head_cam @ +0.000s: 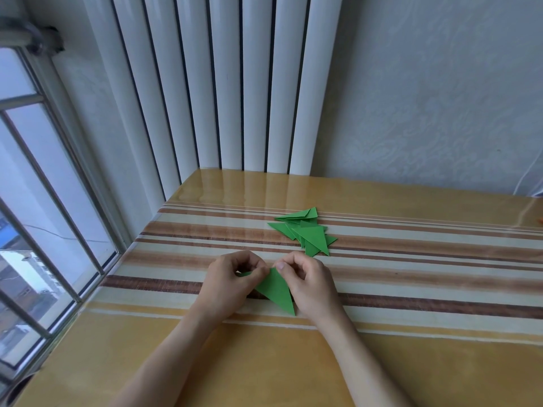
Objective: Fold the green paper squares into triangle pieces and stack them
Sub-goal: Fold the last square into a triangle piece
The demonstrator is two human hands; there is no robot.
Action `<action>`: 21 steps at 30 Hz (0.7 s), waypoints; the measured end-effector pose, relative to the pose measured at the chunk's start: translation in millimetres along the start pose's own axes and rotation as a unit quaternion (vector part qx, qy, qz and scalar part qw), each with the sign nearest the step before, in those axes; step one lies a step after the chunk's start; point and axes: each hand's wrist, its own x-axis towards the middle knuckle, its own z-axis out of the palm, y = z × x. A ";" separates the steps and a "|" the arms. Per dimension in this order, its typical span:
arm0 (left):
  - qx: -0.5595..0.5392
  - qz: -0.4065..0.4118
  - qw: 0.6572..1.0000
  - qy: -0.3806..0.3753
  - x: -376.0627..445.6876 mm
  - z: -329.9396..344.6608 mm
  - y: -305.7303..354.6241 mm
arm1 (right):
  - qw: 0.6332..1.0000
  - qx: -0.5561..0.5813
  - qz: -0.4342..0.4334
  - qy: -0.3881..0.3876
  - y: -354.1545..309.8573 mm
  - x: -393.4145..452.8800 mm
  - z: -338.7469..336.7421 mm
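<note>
A green paper piece (276, 292) folded into a triangle lies on the striped table (411, 289) between my two hands. My left hand (226, 286) pinches its upper left part with curled fingers. My right hand (311, 283) sits at its upper right edge with curled fingers, thumb and fingertip at the top corner. Farther back, a loose pile of several green folded triangles (305, 233) lies on the table, apart from both hands.
A white ribbed radiator (223, 83) stands behind the table's far edge. A window with metal bars (44, 215) runs along the left side. A pale wall (426, 98) is at the back right.
</note>
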 end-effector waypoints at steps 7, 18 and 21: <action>-0.054 -0.031 0.998 -0.007 0.3 1.4 1.1 | 1.000 -0.007 0.004 0.016 0.8 0.4 -1.4; -0.087 -0.070 0.993 0.037 -0.2 -2.9 -3.0 | 0.997 0.045 0.037 0.042 6.0 3.7 -4.1; -0.098 -0.077 0.992 0.031 0.8 -3.3 -3.9 | 0.998 0.052 0.033 0.031 6.5 4.2 -4.5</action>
